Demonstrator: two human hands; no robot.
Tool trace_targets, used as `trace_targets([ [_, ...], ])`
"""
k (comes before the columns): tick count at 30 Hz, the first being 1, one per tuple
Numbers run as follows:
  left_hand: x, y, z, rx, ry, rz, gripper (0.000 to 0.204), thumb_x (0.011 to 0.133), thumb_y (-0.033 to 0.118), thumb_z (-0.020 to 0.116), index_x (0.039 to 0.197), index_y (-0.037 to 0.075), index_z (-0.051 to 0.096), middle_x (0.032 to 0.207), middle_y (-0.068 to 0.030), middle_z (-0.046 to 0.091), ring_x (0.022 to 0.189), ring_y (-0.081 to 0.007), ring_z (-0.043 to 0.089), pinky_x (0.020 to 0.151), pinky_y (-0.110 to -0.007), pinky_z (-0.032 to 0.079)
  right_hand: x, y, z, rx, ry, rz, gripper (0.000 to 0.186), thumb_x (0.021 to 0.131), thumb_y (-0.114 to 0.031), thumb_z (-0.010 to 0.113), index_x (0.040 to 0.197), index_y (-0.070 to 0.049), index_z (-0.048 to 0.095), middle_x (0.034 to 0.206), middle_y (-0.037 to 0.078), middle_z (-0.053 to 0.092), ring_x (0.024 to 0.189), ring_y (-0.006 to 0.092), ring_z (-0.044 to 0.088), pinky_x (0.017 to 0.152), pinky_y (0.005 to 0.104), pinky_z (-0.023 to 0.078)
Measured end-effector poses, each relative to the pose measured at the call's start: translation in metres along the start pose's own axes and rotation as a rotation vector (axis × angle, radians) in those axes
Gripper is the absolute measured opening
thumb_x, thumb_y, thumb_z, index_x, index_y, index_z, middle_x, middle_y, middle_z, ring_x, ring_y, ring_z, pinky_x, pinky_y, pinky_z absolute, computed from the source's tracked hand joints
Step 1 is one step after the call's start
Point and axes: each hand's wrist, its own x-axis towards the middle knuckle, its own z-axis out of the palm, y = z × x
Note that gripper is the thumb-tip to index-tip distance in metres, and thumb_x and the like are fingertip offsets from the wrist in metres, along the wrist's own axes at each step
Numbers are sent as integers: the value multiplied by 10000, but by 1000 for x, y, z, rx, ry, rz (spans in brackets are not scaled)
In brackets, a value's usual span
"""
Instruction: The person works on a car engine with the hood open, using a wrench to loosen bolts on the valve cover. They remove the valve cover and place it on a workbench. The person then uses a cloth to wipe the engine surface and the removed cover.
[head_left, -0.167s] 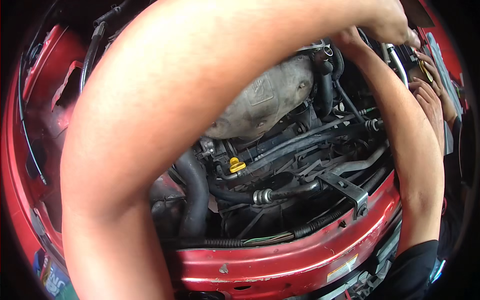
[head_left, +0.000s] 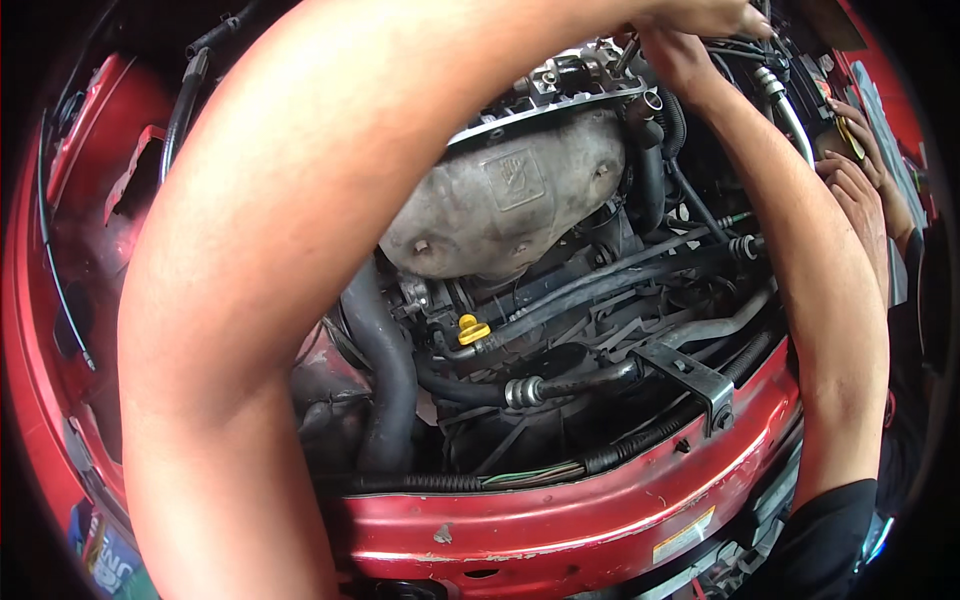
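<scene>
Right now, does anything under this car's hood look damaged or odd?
Two things: coloured wires show uncovered in a gap between stretches of black ribbed sleeve, and the red front panel below them has a chipped, greyish patch, where paint around it looks glossy.

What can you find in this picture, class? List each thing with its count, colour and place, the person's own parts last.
Engine top: 1, grey and black, upper centre
Metal cover: 1, grey, centre
Yellow handle: 1, yellow, below the metal cover
Thick hose: 1, black, left of the yellow handle
Bracket: 1, grey, lower right of centre
Front panel: 1, red, bottom
Sticker: 1, whitish, on the front panel
Small engine parts: too many to count
Co-worker's hands: 2, right edge
Sleeve: 1, black, lower right
Left hand: 1, top right
Right hand: 1, below the left
</scene>
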Motion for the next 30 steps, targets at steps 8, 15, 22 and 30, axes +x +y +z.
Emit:
trace_targets([
  [8,5,20,-13,192,-163,26,393,1013,310,541,1291,86,705,1370,-161,655,1270,-343,623,1049,-425,508,-6,-2,11,-540,47,-249,305,1040,-100,414,1199,18,647,1172,198,677,1155,304,622,1038,415,461],
  [15,30,-24,-3,310,33,42,307,972,165,579,1211,72,749,1246,-196,707,1152,-325,693,950,-411,561,-11,-81,12,226,5,238,384,1052,-316,518,1061,25,692,1038,98,734,1032,200,662,957,362,463],
  [22,40,-67,28,245,162,-121,487,1067,380,416,1195,34,734,1136,-220,731,1066,-370,707,935,-444,550,-13,-133,10,395,28,367,461,1112,-415,445,1041,-29,689,848,38,660,773,146,578,721,315,472],
  [30,13,-40,20,-138,111,-221,430,1008,345,590,1269,21,696,1197,-217,714,1106,-357,699,928,-437,554,-5,-123,12,616,484,261,322,1101,-256,477,973,-36,674,808,21,647,698,117,574,624,273,449],
])
